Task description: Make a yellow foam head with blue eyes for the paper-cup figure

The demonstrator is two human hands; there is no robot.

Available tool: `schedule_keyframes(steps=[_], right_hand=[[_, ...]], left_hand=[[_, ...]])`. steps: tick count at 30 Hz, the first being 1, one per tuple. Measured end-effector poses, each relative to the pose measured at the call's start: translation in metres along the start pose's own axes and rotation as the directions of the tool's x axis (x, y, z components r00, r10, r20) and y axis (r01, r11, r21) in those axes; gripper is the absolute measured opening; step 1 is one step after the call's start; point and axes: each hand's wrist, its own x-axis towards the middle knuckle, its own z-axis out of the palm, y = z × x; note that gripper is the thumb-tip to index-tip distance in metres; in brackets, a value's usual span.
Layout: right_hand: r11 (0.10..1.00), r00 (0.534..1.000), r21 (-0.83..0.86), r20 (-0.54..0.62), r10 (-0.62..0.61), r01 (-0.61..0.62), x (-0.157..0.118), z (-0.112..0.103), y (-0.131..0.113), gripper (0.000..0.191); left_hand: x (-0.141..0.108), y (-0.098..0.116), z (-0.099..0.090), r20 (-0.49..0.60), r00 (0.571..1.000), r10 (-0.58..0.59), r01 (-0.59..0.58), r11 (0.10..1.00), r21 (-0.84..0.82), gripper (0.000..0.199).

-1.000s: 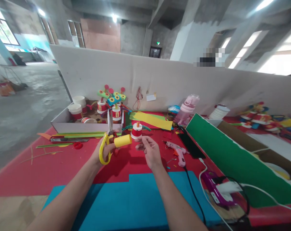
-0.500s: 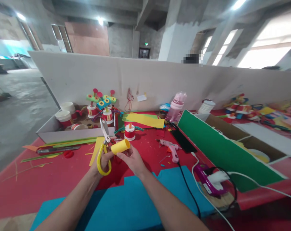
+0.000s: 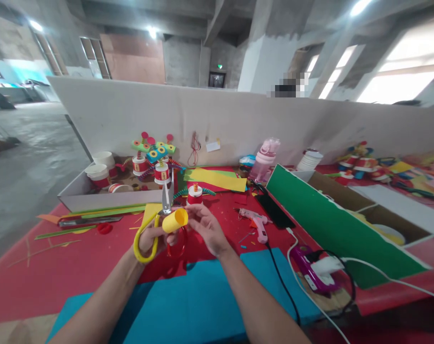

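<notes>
A rolled yellow paper tube [image 3: 173,221] sits in my left hand [image 3: 149,239], its open end turned up to the right. Scissors [image 3: 166,203] also hang on this hand, with one yellow and one red handle loop and blades pointing up and slightly apart. My right hand [image 3: 210,230] is just right of the tube's open end, fingers bent and apart; whether a fingertip touches the rim is hard to tell. Behind the hands stands a red-and-white paper cup figure [image 3: 195,194] with green coiled arms.
A shallow box [image 3: 105,202] holds cups and finished figures at the left. Paper sheets [image 3: 217,179] lie behind. A pink glue gun [image 3: 255,221], a phone [image 3: 274,209], a purple power strip [image 3: 315,274] with cables and a green-sided box [image 3: 324,220] are to the right. Blue sheets [image 3: 188,306] lie in front.
My right hand has loosened from the tube and moved slightly right. The tube's open end now faces me more, and the scissors have swung more upright, showing the red loop.
</notes>
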Motion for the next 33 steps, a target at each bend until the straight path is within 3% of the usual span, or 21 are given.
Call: schedule_keyframes(steps=[4,7,10,12,14,16,18,22,26,29,33], right_hand=[[0.980,0.993,-0.199,0.117,0.030,-0.006,-0.004,0.005,-0.002,0.053],[0.964,0.996,-0.265,0.085,0.036,-0.013,-0.005,0.009,0.001,0.045],[0.981,0.998,-0.193,0.038,0.043,-0.035,-0.003,0.011,0.005,0.039],[0.989,0.999,-0.141,-0.015,0.039,-0.041,-0.001,0.008,0.006,0.039],[0.986,0.996,-0.165,-0.082,0.024,-0.037,0.002,0.002,0.007,0.040],[0.953,0.992,-0.301,-0.126,0.006,-0.044,0.004,-0.006,0.009,0.039],[0.866,0.992,-0.497,-0.122,-0.014,-0.049,0.004,-0.012,0.012,0.038],[0.673,0.996,-0.740,-0.076,-0.053,-0.021,0.001,-0.015,0.020,0.034],[0.612,0.996,-0.790,-0.085,-0.034,-0.046,0.000,-0.010,0.026,0.035],[0.634,0.997,-0.772,-0.077,-0.016,-0.050,0.001,-0.007,0.023,0.036],[0.791,0.985,-0.611,-0.145,-0.092,-0.016,0.002,-0.004,0.018,0.044]], left_hand=[[-0.004,-0.005,-0.003,-0.020,0.995,-0.093,0.093,0.995,0.019,0.020],[-0.004,-0.009,-0.006,-0.041,0.991,-0.125,0.129,0.988,0.085,0.025],[-0.002,-0.009,-0.007,-0.097,0.988,-0.117,0.138,0.960,0.244,0.023],[0.000,-0.005,-0.004,-0.199,0.980,-0.013,0.090,0.921,0.380,0.023],[0.000,0.002,-0.001,-0.301,0.932,0.202,-0.026,0.866,0.499,0.032],[0.000,0.011,0.002,-0.333,0.854,0.399,-0.149,0.802,0.579,0.049],[-0.002,0.017,0.004,-0.313,0.825,0.471,-0.207,0.767,0.608,0.058],[-0.002,0.017,0.003,-0.255,0.872,0.418,-0.189,0.768,0.612,0.059],[0.000,0.010,0.006,-0.230,0.908,0.351,-0.139,0.769,0.625,0.055],[0.001,0.010,0.011,-0.225,0.911,0.346,-0.136,0.766,0.628,0.050],[0.000,0.012,0.012,-0.266,0.875,0.404,-0.173,0.775,0.608,0.048]])
